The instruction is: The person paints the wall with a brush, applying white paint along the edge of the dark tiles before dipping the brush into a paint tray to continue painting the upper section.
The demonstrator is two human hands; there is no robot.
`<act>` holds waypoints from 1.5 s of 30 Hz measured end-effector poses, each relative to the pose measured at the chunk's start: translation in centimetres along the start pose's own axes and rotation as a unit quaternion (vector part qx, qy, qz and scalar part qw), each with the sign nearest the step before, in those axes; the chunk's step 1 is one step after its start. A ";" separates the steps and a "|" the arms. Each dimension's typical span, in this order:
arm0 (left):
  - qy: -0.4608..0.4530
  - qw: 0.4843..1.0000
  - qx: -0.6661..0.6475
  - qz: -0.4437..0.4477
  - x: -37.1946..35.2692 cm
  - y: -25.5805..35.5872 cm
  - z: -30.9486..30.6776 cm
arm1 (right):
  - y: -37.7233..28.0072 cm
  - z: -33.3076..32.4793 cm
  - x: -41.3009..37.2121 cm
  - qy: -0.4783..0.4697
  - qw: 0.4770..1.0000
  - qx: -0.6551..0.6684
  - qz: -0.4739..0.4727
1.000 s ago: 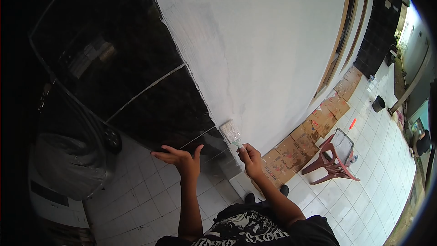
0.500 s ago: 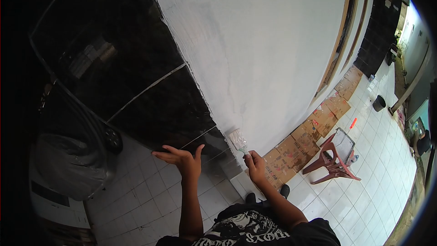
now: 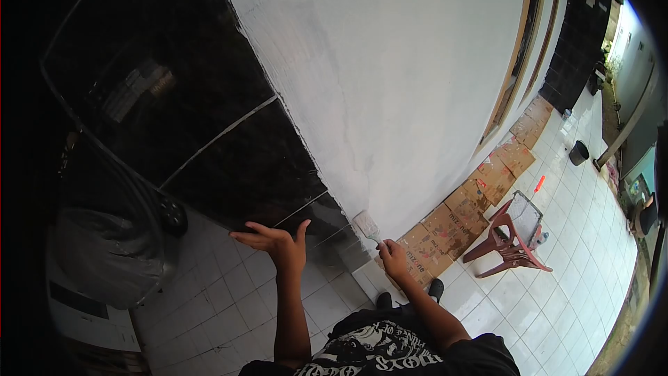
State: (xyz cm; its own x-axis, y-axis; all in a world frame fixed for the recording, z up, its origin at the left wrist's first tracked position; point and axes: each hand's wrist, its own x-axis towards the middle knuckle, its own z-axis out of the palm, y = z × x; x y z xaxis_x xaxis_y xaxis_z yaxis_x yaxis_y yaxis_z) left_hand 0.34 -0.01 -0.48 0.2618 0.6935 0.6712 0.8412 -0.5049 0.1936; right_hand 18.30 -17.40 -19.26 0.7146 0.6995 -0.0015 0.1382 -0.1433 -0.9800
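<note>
My right hand grips the handle of a paint brush. The wide, pale bristles lie against the white wall near its lower left edge, beside the border with the glossy black tiles. My left hand is raised in front of the lower black tiles, fingers stretched to the left and thumb pointing up, and it holds nothing.
Cardboard sheets line the floor along the wall. A red plastic chair with a paint tray stands on the white floor tiles at the right, a black bucket beyond. A covered vehicle is at the left.
My right hand and the brush have moved slightly down along the wall edge. My left hand keeps nearly the same pose, and the view has shifted a little.
</note>
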 end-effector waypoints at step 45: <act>0.003 1.000 -0.004 -0.001 0.0 0.0 0.0 | -14.2 -4.1 2.2 -0.149 0.945 0.284 0.059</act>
State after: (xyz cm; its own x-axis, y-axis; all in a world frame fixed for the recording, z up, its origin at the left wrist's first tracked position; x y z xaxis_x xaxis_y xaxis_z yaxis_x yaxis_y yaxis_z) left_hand 0.31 0.02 -0.50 0.2565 0.6912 0.6756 0.8383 -0.5070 0.2004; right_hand 20.74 -16.74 -4.52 0.4657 0.8802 -0.0914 -0.3811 0.1062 -0.9184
